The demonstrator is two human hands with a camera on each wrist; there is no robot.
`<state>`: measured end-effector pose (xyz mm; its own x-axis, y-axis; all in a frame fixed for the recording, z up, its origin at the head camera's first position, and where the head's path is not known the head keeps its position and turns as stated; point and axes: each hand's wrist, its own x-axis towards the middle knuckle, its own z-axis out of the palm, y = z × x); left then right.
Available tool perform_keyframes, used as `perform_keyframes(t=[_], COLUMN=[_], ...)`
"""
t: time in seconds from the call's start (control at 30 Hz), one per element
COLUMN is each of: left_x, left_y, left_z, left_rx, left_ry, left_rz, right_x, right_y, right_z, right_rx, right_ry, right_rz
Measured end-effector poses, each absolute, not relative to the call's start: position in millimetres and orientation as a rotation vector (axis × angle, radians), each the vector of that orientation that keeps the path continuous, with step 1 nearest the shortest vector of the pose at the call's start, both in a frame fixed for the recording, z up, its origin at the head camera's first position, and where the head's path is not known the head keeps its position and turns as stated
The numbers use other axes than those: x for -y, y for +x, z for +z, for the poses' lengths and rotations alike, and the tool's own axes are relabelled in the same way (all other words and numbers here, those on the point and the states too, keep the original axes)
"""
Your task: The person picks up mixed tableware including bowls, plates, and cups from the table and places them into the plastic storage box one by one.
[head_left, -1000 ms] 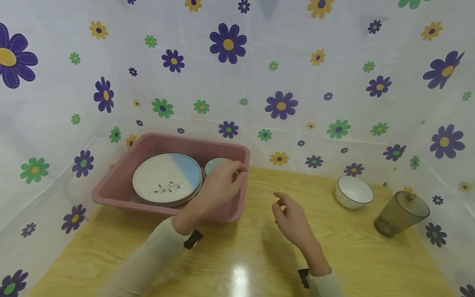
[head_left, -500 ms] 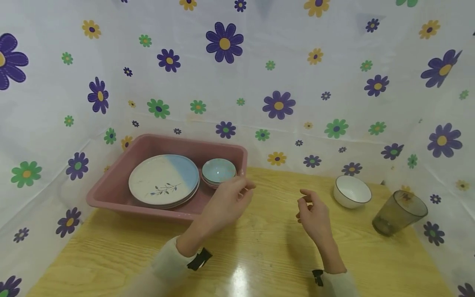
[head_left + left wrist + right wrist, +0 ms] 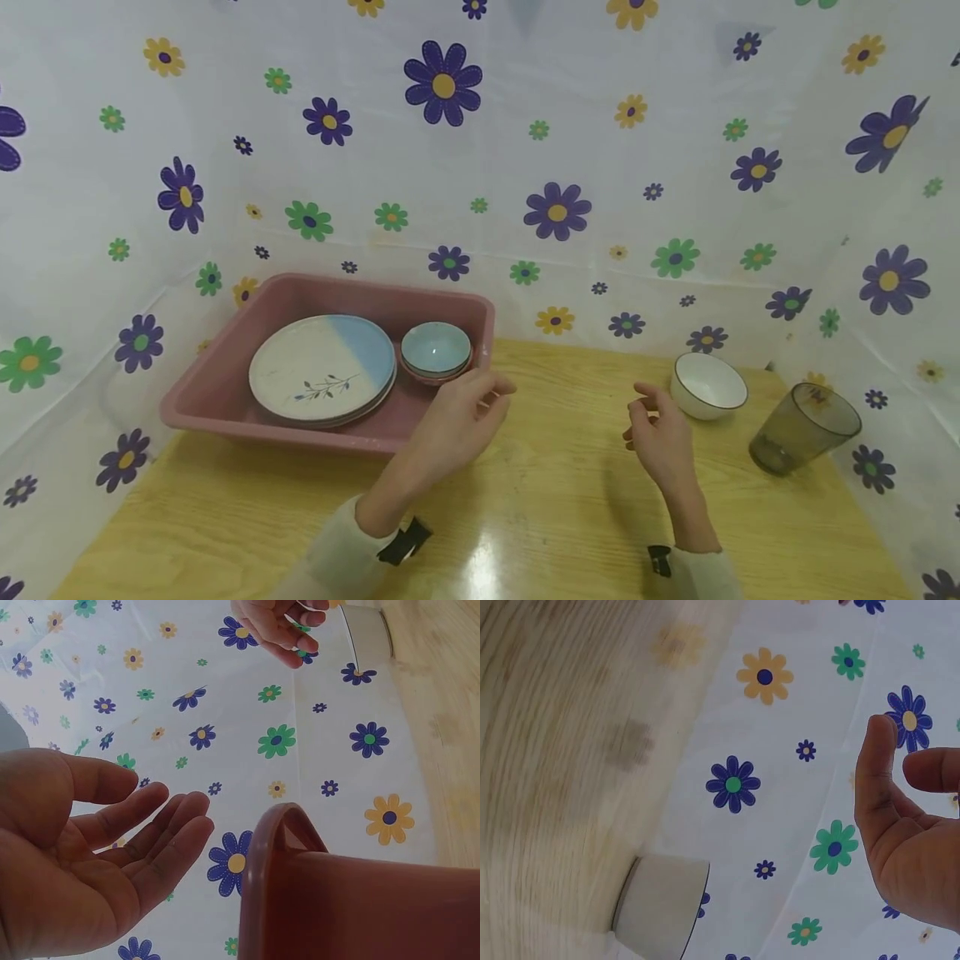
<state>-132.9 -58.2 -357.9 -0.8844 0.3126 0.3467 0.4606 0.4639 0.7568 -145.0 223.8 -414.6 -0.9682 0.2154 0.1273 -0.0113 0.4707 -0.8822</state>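
My left hand [image 3: 457,425] hovers at the right front corner of a pink plastic basin [image 3: 217,423], its fingers loosely bent around nothing. The left wrist view has the same hand [image 3: 105,855] palm up beside the basin's rim [image 3: 262,847]. Inside the basin lie stacked plates [image 3: 300,367], the top one cream and blue with a leaf sprig, and stacked small bowls [image 3: 435,346], the upper one light blue. My right hand [image 3: 663,437], relaxed and holding nothing, is over the table just left of a white bowl [image 3: 708,385] with a dark rim.
A smoky tinted glass [image 3: 802,429] stands on the wooden table [image 3: 555,500] at the right, beyond the white bowl. Behind and at both sides hangs a white flower-patterned sheet [image 3: 360,183], close against the table's back edge.
My left hand has drawn back from over the small bowls toward the basin's front corner, uncovering them. The right hand has moved rightward, closer to the white bowl. The view has shifted slightly.
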Motion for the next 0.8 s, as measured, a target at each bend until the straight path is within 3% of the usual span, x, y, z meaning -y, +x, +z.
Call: perform_keyframes(t=[0.8], left_x=[64.5], left_y=[-132.7], left_z=[-356.1], left_rx=[2.508], left_ry=[-0.745], left_rz=[-1.379], right_x=[-250.0], right_y=[-152.6], right_z=[-418.4], right_rx=[2.415], right_ry=[-0.433], right_rz=[1.780])
